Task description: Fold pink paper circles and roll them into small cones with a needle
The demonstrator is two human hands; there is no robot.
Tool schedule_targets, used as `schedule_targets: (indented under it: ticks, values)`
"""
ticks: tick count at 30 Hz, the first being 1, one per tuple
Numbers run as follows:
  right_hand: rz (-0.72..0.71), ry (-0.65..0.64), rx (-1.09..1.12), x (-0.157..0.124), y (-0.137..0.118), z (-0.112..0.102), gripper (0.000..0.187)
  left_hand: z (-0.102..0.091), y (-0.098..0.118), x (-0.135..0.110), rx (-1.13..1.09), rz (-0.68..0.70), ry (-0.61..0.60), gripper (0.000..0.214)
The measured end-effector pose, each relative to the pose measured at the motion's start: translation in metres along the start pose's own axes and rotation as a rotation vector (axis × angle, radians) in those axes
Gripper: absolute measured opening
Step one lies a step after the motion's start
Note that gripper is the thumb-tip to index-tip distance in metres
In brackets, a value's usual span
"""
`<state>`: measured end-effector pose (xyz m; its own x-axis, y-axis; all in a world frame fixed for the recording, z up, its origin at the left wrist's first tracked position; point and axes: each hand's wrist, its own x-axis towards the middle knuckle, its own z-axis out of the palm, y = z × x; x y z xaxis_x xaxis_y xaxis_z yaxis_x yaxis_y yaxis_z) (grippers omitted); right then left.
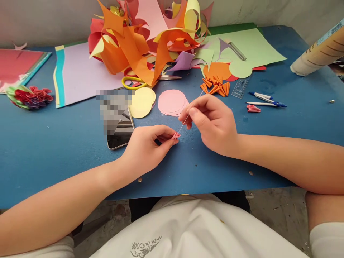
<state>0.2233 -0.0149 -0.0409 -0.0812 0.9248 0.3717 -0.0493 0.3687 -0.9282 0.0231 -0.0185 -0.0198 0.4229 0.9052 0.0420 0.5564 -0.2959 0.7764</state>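
Observation:
My left hand pinches a small folded pink paper piece between thumb and fingertips, just above the blue table. A thin, pale thread-like strand runs straight from that piece up to my right hand, whose thumb and forefinger are closed on it. Whether it is thread or wire, I cannot tell. Beyond my hands lie pink paper circles and yellow paper circles. Several folded orange paper cones sit behind my right hand, and another folded pink piece rests to its right.
A phone lies beside my left hand. Orange and pink paper scraps pile up at the back, over scissors. Pens and a clear ruler are at right, near a tall bottle. A ruffled paper ball is left.

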Motion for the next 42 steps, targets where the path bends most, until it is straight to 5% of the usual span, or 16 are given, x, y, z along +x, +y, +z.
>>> schedule_targets:
  ticks: [5,8,13,18,22,26,33,38,42]
  values:
    - [0.407,-0.138,-0.184,0.017,0.002,-0.001,0.013,0.0,0.001,0.0,0.003,0.009,0.012,0.005]
    - [0.337,-0.286,-0.441,0.019,0.0,-0.004,0.01,0.001,-0.001,0.0,-0.04,0.015,0.031,0.008]
    - [0.201,-0.349,-0.532,0.013,-0.017,-0.009,0.04,-0.001,-0.005,0.002,-0.029,0.03,0.04,0.015]
    - [0.083,-0.518,-0.503,0.005,-0.03,-0.006,0.017,-0.004,-0.007,0.004,0.077,0.086,-0.005,0.018]
    - [0.099,-0.448,-0.505,0.005,-0.033,-0.02,0.01,-0.004,-0.007,0.004,0.04,0.049,-0.003,0.021]
    - [0.213,-0.313,-0.697,0.015,-0.037,-0.065,0.007,-0.003,-0.006,0.004,0.044,0.044,-0.03,0.023]
    - [0.627,0.099,-1.121,0.036,-0.036,-0.134,0.013,-0.003,-0.007,0.005,0.098,0.087,-0.063,0.017]
    - [0.392,0.106,-1.305,0.045,-0.03,-0.129,0.025,-0.003,-0.008,0.004,0.108,0.124,-0.075,0.016]
    - [0.095,-0.272,-1.322,0.044,-0.024,-0.086,0.029,-0.002,-0.01,0.005,0.138,0.157,-0.102,0.016]
